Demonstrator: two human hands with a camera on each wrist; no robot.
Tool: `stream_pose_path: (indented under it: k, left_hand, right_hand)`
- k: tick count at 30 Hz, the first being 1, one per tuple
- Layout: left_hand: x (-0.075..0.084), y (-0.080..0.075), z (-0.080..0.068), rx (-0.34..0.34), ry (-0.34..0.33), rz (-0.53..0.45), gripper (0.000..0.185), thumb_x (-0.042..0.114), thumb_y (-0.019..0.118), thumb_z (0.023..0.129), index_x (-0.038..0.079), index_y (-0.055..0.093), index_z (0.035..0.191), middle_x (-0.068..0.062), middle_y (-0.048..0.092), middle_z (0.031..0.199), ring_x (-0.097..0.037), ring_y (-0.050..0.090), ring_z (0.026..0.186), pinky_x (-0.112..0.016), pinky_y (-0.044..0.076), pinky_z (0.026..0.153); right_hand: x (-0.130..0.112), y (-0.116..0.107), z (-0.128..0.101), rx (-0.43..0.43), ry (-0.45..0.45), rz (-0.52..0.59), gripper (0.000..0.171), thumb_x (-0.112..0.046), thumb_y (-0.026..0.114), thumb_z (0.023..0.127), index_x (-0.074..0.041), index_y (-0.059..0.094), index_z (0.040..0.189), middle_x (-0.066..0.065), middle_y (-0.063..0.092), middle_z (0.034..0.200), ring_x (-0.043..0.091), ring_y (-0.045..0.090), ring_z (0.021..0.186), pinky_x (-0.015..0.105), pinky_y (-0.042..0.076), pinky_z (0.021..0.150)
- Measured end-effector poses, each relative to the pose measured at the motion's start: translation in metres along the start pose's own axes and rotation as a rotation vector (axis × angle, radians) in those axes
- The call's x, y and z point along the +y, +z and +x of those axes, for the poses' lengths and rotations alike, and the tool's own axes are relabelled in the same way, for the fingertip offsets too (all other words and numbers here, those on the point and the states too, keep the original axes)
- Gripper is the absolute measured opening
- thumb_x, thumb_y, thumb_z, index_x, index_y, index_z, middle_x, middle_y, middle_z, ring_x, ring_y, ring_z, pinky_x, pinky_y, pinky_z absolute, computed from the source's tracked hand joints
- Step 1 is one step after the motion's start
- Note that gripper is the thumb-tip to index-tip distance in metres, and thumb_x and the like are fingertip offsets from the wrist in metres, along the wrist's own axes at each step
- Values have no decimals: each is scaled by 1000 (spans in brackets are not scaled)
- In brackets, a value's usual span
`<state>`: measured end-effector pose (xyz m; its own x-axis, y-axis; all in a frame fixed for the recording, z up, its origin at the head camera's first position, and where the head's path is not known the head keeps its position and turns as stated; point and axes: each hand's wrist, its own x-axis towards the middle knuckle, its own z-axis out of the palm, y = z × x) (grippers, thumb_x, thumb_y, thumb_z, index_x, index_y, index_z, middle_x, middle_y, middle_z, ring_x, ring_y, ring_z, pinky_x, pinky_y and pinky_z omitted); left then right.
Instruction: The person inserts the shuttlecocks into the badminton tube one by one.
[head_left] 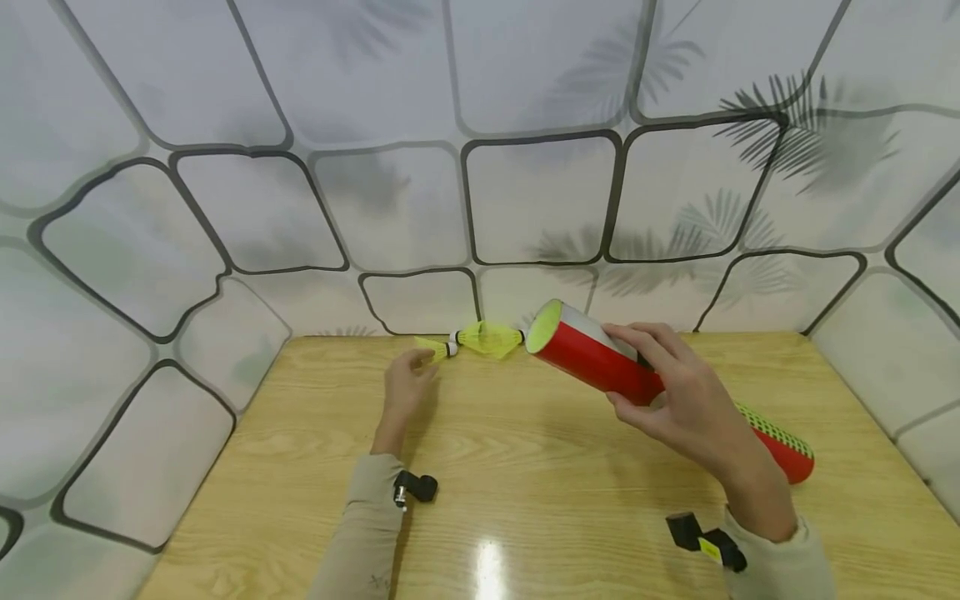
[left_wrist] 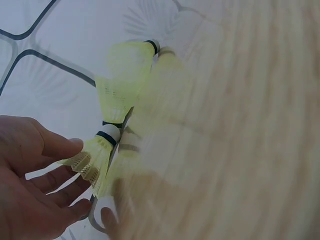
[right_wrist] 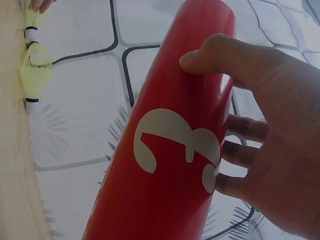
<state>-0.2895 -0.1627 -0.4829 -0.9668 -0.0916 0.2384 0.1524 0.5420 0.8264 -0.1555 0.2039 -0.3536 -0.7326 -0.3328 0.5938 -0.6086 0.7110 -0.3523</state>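
Observation:
At the back edge of the table, my left hand [head_left: 405, 387] pinches the skirt of a yellow shuttlecock [left_wrist: 95, 157] between thumb and fingers. Its white cork points right, beside two more yellow shuttlecocks [head_left: 489, 337] lying with their skirts together and corks outward. My right hand [head_left: 693, 408] grips a long red tube [right_wrist: 155, 145] around its middle, holding it tilted above the table. The tube's open end, yellow-green inside, faces up and left toward the shuttlecocks. Its lower end, with a green dotted band, shows past my right wrist; my hand hides the part between.
The light wood table [head_left: 480, 467] meets a pale wall [head_left: 540, 200] printed with dark-outlined stones and palm leaves. Side walls angle in on both sides. A small black camera mount [head_left: 416, 486] sits on the left wrist, another mount [head_left: 705, 537] on the right.

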Motion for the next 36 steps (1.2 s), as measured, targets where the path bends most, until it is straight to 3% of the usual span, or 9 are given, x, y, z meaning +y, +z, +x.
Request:
stream_pose_path:
  k: [6, 12, 23, 30, 36]
  left_hand:
    - [2, -2, -2, 75, -55, -15, 18, -4, 69, 90, -2, 75, 106, -22, 71, 115, -39, 69, 101, -50, 58, 89]
    - [6, -5, -3, 94, -57, -20, 14, -5, 70, 90, -1, 76, 103, -20, 72, 110, -35, 70, 95, -47, 59, 83]
    - [26, -17, -4, 136, 76, -78, 14, -5, 68, 92, -3, 75, 103, -21, 72, 107, -40, 72, 94, -47, 61, 87]
    - [54, -32, -11, 166, 162, -164, 15, -5, 68, 94, -2, 74, 107, -19, 73, 109, -36, 72, 97, -48, 61, 85]
    - [77, -45, -17, 175, 247, -216, 15, -4, 70, 94, -1, 75, 108, -18, 73, 108, -32, 73, 96, -38, 61, 85]
  right_hand:
    - [0, 0, 0, -4, 5, -7, 80, -6, 88, 75, -17, 54, 146, 7, 55, 134, 24, 60, 108, 44, 62, 75]
    - [-1, 1, 1, -7, -3, -1, 80, -5, 87, 75, -17, 54, 147, 8, 56, 133, 25, 60, 106, 45, 62, 73]
    - [1, 2, 1, -9, -2, -11, 79, -7, 88, 75, -17, 54, 146, 7, 55, 133, 23, 59, 108, 43, 62, 74]
    - [0, 3, 1, -6, -6, -8, 79, -6, 88, 75, -16, 55, 145, 7, 56, 133, 23, 59, 108, 44, 62, 75]
    - [0, 3, 1, -12, -2, -10, 79, -6, 88, 74, -16, 55, 145, 7, 55, 133, 26, 59, 109, 44, 62, 74]
